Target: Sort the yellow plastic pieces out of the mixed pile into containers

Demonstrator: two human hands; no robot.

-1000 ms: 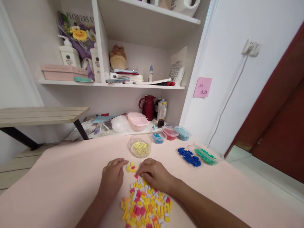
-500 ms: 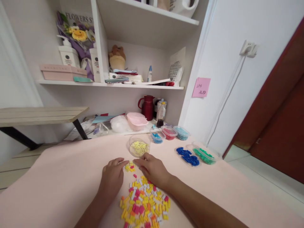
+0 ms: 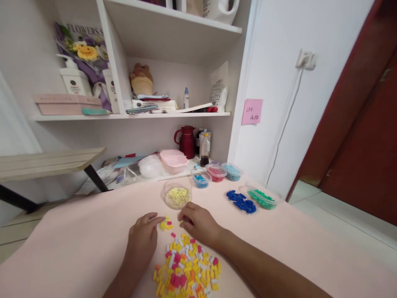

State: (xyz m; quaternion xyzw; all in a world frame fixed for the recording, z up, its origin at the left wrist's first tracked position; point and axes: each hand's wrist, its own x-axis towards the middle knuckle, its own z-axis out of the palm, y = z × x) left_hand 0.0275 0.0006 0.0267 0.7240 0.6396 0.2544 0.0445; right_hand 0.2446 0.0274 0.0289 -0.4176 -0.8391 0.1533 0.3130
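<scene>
Right-hand shift: since half a second ago, the right hand [image 3: 198, 221] has drawn back from the small cluster of bricks [image 3: 166, 224], its index finger now curled rather than stretched toward it; the whole view has also swung, so the shelving sits further left.
Right fingertips: bent close together over the tabletop, a trace of pale yellow at their tips; whether they pinch a piece cannot be told.
Left hand: palm down on the other side, the left hand [image 3: 142, 236] has its fingers loosely apart, the index reaching to the cluster's edge; no piece shows in its grasp.
Small cluster: mostly yellow with a pink piece among them, lying between the two hands.
Lone brick: a pink brick [image 3: 173, 234] lies just below the cluster, apart from it.
Main pile: a spread of yellow, white, pink and orange bricks [image 3: 189, 269] lies nearest the person, below the right hand.
Round tub: the clear round tub [image 3: 165, 200] of pale yellow pieces stands just beyond the hands.
Tubs at right: dark blue pieces [image 3: 241, 202] and green pieces [image 3: 262, 198] lie in clear containers on the pink tabletop [image 3: 93, 231].
Back edge: a dark red jug [image 3: 187, 142] stands beyond.
</scene>
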